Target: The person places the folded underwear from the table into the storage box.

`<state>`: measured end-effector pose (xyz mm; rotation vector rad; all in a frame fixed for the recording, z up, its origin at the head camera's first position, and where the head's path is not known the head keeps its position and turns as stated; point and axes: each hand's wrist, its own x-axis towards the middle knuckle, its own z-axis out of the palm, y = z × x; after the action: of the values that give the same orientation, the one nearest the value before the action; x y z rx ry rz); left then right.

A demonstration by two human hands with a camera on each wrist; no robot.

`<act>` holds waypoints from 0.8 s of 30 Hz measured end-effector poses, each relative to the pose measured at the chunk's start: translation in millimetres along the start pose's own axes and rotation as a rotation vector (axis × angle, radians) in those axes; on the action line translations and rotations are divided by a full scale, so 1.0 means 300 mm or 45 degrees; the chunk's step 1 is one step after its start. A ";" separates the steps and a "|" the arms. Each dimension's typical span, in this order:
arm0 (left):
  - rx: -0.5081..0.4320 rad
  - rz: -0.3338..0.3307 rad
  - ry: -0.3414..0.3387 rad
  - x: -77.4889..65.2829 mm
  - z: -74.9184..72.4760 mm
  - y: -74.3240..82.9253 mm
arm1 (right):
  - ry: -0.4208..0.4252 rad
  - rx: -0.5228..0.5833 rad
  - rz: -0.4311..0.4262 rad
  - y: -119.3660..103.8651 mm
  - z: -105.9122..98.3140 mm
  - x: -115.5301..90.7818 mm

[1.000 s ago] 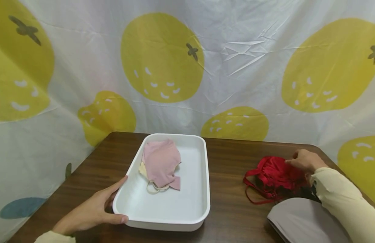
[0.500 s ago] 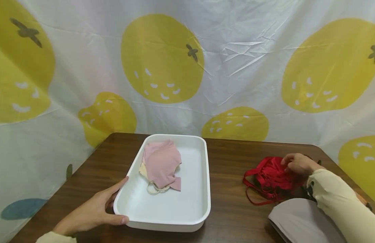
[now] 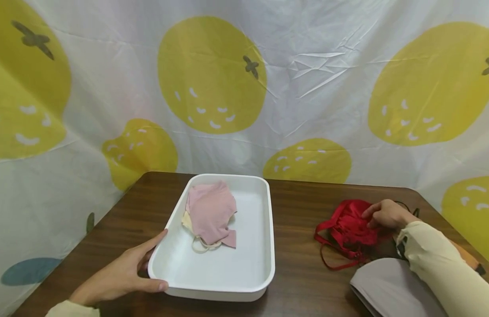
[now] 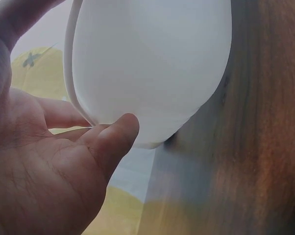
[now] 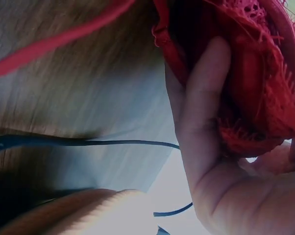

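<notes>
Pinching the red lace bra at right of the head frame, the right hand had its thumb inside the fabric and its other fingers behind. We saw the strap loops point left and lower left; the bunched body gave us no clear long axis. At lower left, the left hand gripped the near left corner of the white tray, thumb and forefinger spread wide along the outer walls; we could not tell how its remaining fingers lay. The tray's long axis ran up the frame, away from us. In its upper left part lay a pink garment, lengthwise up the frame, cream loops at its lower end. Toward the lower right we found a folded grey cloth, just beside the bra.
</notes>
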<state>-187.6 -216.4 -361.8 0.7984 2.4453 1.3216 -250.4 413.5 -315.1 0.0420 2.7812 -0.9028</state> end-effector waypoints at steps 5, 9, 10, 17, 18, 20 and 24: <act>-0.047 0.001 -0.011 -0.002 0.002 0.001 | -0.007 0.011 -0.014 -0.012 -0.009 -0.004; -0.108 0.048 -0.033 -0.007 0.005 -0.004 | 0.009 -0.030 -0.064 -0.034 -0.018 -0.007; -0.099 0.058 -0.032 -0.008 0.005 -0.005 | 0.014 -0.045 -0.079 -0.042 -0.020 -0.008; -0.024 0.010 -0.006 -0.002 -0.005 -0.003 | 0.005 -0.044 -0.145 -0.110 -0.024 -0.010; -0.019 0.008 -0.004 0.000 -0.006 -0.002 | -0.002 -0.045 -0.154 -0.119 -0.025 -0.010; -0.015 0.006 -0.005 0.000 -0.006 0.000 | -0.017 -0.051 -0.164 -0.137 -0.026 -0.009; -0.013 0.011 -0.004 -0.003 -0.003 0.001 | -0.016 -0.129 -0.199 -0.177 -0.039 -0.006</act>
<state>-187.2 -217.3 -361.1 0.8084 2.4333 1.3342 -255.9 377.3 -274.9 -0.1986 2.8450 -0.7920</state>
